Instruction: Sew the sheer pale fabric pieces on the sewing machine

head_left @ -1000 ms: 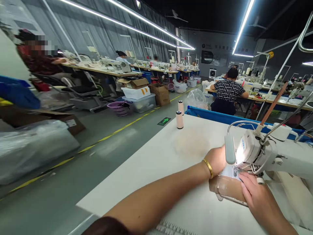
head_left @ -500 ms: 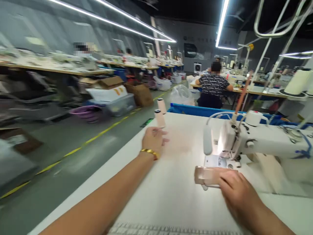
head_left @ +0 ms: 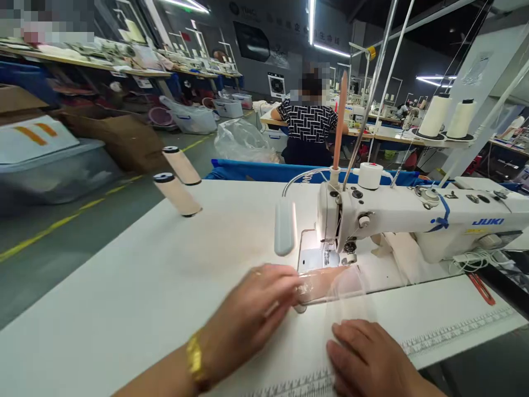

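My left hand (head_left: 252, 311) is blurred by motion; its fingertips touch the left end of a thin, sheer beige fabric piece (head_left: 330, 284) lying on the white table (head_left: 136, 286) in front of the needle area. My right hand (head_left: 366, 358) lies flat near the table's front edge, fingers stretched onto the sheer fabric. The white sewing machine (head_left: 413, 218) stands just behind, its small lamp (head_left: 285, 226) hanging over the needle plate. A gold bracelet sits on my left wrist.
Two beige thread cones (head_left: 177, 184) stand at the table's far left. Two white cones (head_left: 448, 118) sit on a stand behind the machine. A blue bin edge (head_left: 256, 171) borders the far side. A person in a patterned shirt (head_left: 308, 129) sits beyond. Boxes line the aisle.
My left hand came back from near the thread cones to the fabric at the needle. My right hand slid toward the front edge. The camera swung right and down.
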Demonstrator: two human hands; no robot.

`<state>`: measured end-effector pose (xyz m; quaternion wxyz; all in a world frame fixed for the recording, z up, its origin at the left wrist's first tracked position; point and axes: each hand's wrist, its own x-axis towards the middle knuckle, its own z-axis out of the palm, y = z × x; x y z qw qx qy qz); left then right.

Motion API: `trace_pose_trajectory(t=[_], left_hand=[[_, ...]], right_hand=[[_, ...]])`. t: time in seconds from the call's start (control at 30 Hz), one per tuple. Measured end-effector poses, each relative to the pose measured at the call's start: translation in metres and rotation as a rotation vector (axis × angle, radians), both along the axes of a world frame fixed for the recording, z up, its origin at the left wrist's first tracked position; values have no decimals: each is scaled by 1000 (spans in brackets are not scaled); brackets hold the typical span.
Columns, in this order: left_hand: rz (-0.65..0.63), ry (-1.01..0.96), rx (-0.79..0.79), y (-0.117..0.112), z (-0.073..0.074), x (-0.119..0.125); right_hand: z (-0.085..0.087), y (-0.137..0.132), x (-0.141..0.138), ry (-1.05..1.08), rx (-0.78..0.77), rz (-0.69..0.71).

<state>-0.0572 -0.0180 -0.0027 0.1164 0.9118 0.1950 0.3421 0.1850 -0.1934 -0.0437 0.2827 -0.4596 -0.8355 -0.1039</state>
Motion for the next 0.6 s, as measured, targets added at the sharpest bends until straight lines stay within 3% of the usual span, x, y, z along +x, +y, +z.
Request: trace_pose_trajectory(t=[0.1, 0.2, 0.3, 0.5, 0.6], left_hand=[[-135, 67, -50, -30, -5, 28], [-117, 168, -105, -41, -12, 34], [-83, 241, -188, -42, -16, 30], [-130, 98, -348, -38, -9, 27], [-210, 134, -415, -33, 0, 30]], right_hand=[[13, 5, -5, 146, -114, 25], [19, 14, 3, 179, -215, -141], [15, 23, 5, 113, -206, -232], [13, 34, -20, 92, -135, -117], [24, 34, -26, 304, -203, -35]])
